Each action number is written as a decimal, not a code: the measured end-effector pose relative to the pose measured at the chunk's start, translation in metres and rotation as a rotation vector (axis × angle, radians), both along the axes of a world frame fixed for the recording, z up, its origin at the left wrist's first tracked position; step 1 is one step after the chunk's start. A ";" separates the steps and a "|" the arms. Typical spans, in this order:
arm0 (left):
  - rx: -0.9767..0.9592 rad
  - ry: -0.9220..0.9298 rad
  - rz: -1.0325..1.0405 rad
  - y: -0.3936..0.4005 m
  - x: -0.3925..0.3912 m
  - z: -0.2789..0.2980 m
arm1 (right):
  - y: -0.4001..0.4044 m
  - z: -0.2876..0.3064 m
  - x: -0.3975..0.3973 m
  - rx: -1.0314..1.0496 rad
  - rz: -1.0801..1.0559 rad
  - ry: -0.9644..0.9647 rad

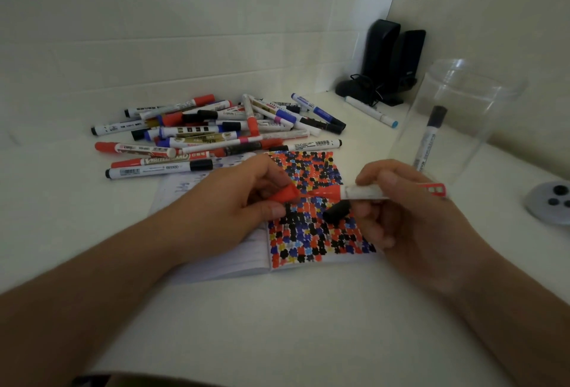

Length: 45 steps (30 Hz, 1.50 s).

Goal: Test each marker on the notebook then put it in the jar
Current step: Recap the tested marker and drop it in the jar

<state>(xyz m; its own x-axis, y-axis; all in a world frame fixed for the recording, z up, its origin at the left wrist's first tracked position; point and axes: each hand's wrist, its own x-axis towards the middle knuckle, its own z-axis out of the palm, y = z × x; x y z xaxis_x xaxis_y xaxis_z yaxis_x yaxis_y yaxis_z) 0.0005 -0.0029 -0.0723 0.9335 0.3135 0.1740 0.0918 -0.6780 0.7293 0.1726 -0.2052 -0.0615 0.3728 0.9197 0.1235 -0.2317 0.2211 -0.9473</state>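
Note:
An open notebook (311, 167) lies on the white table, its right page full of red, black, blue and yellow dabs. Above it my right hand (401, 207) holds a white red marker (364, 191) level, its tip pointing left, and a second black-capped marker (337, 211) sticks out lower in the same hand. My left hand (246, 189) pinches the red cap (285, 194), just apart from the marker's tip. A clear plastic jar (459, 115) stands at the right with one black-capped marker (430, 136) inside. A pile of several markers (216, 130) lies behind the notebook.
Two black speakers (391, 56) with cables stand in the back corner. A single light-blue-tipped marker (370, 111) lies near them. A grey round lid (552, 201) rests at the right edge. White walls close off the back and right side.

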 end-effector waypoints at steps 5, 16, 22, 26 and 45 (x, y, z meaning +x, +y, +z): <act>0.026 -0.014 0.004 -0.002 0.000 0.001 | 0.000 0.000 0.005 -0.066 0.055 0.097; 0.141 -0.030 -0.011 -0.005 0.000 0.006 | 0.006 -0.001 -0.002 -0.238 0.023 -0.032; 0.002 -0.109 0.043 -0.004 0.000 0.006 | 0.006 -0.003 -0.004 -0.191 -0.118 -0.153; -0.054 -0.112 0.009 -0.008 0.000 0.009 | 0.006 -0.003 -0.006 -0.167 -0.127 -0.223; 0.118 -0.159 -0.001 -0.010 0.004 0.005 | 0.004 -0.001 -0.011 -0.138 -0.296 -0.477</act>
<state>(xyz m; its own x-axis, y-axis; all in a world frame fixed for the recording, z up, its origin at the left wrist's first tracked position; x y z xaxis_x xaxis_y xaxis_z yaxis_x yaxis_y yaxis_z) 0.0046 -0.0125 -0.0673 0.8915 0.2818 0.3547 -0.0185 -0.7597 0.6500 0.1615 -0.2015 -0.0627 0.5493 0.8039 0.2280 0.2816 0.0789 -0.9563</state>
